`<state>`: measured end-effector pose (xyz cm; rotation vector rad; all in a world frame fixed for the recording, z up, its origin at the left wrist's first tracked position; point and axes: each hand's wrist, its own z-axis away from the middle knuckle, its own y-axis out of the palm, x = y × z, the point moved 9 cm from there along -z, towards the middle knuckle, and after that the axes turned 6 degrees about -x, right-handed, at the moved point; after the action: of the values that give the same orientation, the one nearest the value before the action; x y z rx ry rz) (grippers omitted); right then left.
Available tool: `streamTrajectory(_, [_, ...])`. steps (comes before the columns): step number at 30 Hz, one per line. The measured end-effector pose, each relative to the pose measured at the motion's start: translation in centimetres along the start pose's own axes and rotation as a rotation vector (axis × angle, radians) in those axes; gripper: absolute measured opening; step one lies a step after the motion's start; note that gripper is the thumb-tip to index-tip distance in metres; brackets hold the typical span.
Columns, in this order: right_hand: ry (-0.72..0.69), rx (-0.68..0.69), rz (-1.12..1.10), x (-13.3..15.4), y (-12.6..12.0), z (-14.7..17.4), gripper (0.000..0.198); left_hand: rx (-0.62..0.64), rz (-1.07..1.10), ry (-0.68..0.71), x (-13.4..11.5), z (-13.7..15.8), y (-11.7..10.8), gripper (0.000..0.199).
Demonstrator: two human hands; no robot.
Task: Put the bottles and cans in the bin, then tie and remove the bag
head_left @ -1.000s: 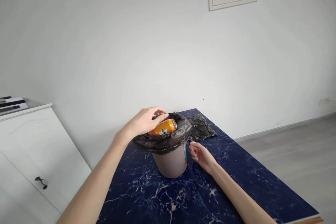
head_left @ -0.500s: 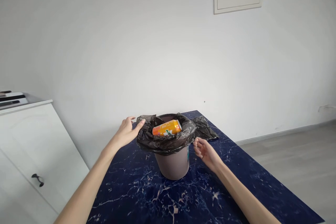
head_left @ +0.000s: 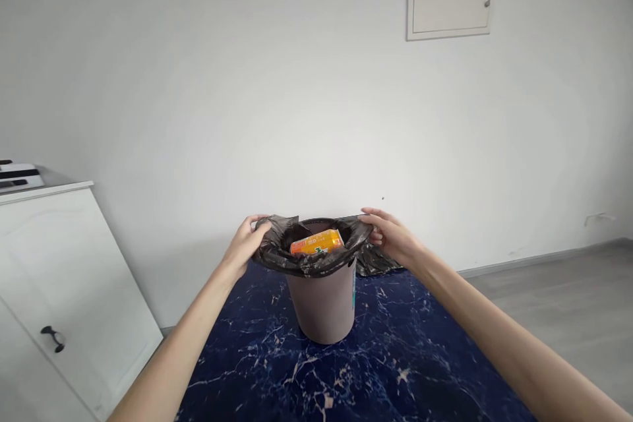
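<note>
Bag [head_left: 316,262] lining the bin [head_left: 324,303] was pinched at nine o'clock by the left hand [head_left: 246,245] and three o'clock by the right hand [head_left: 390,237]. Can [head_left: 316,242] lay inside; gathering the rim inward likely followed.

A small pinkish-grey waste bin [head_left: 324,306] stands upright on a dark blue marble-patterned tabletop [head_left: 386,369]. A black bin liner [head_left: 309,262] is folded over its rim. An orange drink can [head_left: 317,242] lies on its side inside, at the top. The left hand [head_left: 246,245] grips the liner's edge on the left side of the rim; the right hand [head_left: 390,236] grips it on the right side. A second black bag [head_left: 376,260] lies crumpled on the tabletop just behind the bin. A white cabinet [head_left: 59,290] stands to the left. A white wall panel [head_left: 449,8] is mounted high on the wall.
</note>
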<state>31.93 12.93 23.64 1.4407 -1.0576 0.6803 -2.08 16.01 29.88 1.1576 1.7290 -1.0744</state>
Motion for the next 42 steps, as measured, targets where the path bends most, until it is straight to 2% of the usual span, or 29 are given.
streamTrajectory(5, [-0.170,-0.062,0.013,5.1,0.6,-1.4,0.049,-0.159,0.229,0.092,-4.0,-0.9,-0.5,0.048])
streamTrajectory(9, [-0.318,-0.133,-0.013,9.4,0.3,-2.1,0.037,-0.322,0.362,0.202,-7.2,-1.4,-2.3,0.040])
streamTrajectory(14, [-0.438,-0.215,-0.037,12.5,-1.7,-1.4,0.029,-0.451,0.428,0.237,-8.7,-0.9,-4.7,0.035])
streamTrajectory(19, [-0.496,-0.338,0.030,12.2,-4.9,1.4,0.019,-0.523,0.453,0.177,-6.3,0.7,-6.6,0.034])
streamTrajectory(22, [-0.457,-0.397,0.111,11.1,-6.7,3.4,0.018,-0.532,0.436,0.125,-4.2,1.6,-7.6,0.036])
streamTrajectory(26, [-0.337,-0.376,0.175,9.0,-7.9,5.8,0.029,-0.516,0.400,0.085,-1.8,3.1,-8.7,0.034])
streamTrajectory(30, [-0.298,-0.384,0.320,7.4,-8.8,8.3,0.042,-0.438,0.361,0.050,0.0,4.4,-9.0,0.032])
streamTrajectory(33, [-0.254,-0.341,0.434,6.1,-9.0,9.1,0.052,-0.357,0.350,-0.010,1.4,4.7,-8.7,0.029])
streamTrajectory(38, [-0.068,-0.217,0.610,3.3,-9.7,8.5,0.061,-0.160,0.310,-0.176,4.1,4.2,-7.6,0.027])
streamTrajectory(42, [0.051,-0.117,0.735,1.6,-10.4,7.7,0.064,-0.124,0.191,-0.211,5.5,3.7,-7.7,0.034])
